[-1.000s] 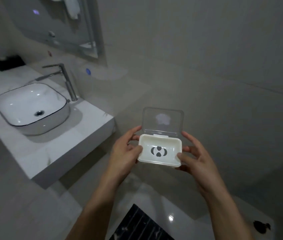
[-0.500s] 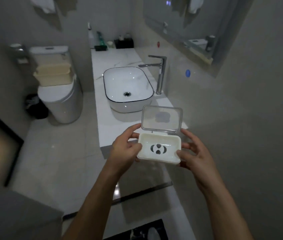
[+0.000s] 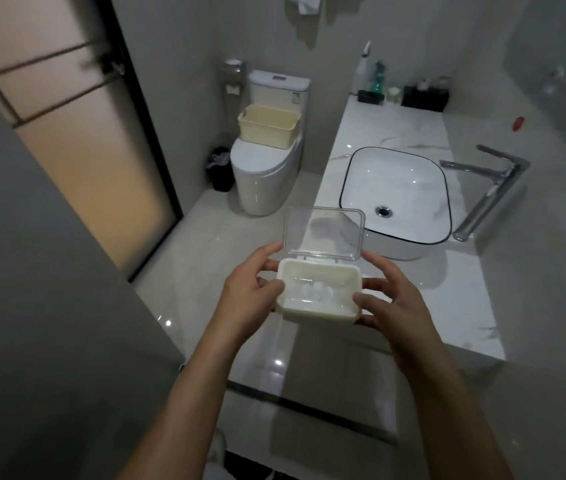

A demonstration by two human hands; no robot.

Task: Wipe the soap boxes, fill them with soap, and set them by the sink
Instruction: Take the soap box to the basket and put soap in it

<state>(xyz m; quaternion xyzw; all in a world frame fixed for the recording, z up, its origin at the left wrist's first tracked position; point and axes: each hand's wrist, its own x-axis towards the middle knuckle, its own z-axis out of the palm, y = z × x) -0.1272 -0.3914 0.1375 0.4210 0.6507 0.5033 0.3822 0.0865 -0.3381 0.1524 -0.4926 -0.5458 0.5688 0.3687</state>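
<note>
I've got left hand and right hand clamped on soap box ends, lid up, just off the counter edge; sink beyond.

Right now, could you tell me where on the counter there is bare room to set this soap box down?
The counter is bare between the sink and its near edge, just right of the soap box held by the left hand and right hand. Another bare patch lies beyond the sink. The far end is crowded with bottles and a black box.
</note>
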